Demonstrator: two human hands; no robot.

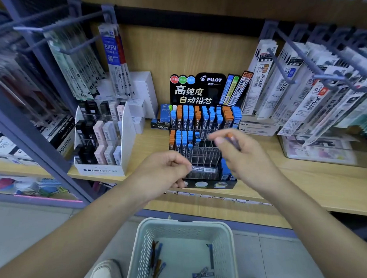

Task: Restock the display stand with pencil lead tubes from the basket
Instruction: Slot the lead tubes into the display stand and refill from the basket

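Observation:
A black Pilot display stand (197, 92) sits on the wooden shelf, its upper rows filled with blue- and orange-capped lead tubes (205, 119) and its clear front slots (204, 154) mostly bare. My right hand (240, 151) hovers over those slots, blurred, pinching an orange-capped lead tube (232, 140). My left hand (165, 171) is closed at the stand's lower left, fingertips touching a dark tube (204, 170) that lies across the front. Below, a pale perforated basket (178, 227) holds several loose tubes (202, 276).
A white Mono lead display (100, 142) stands to the left of the stand. Hanging refill packs (298, 87) crowd the right side on metal hooks, and more hang at upper left. A grey rack post (31, 145) slants across the left. A shoe (106, 274) shows beside the basket.

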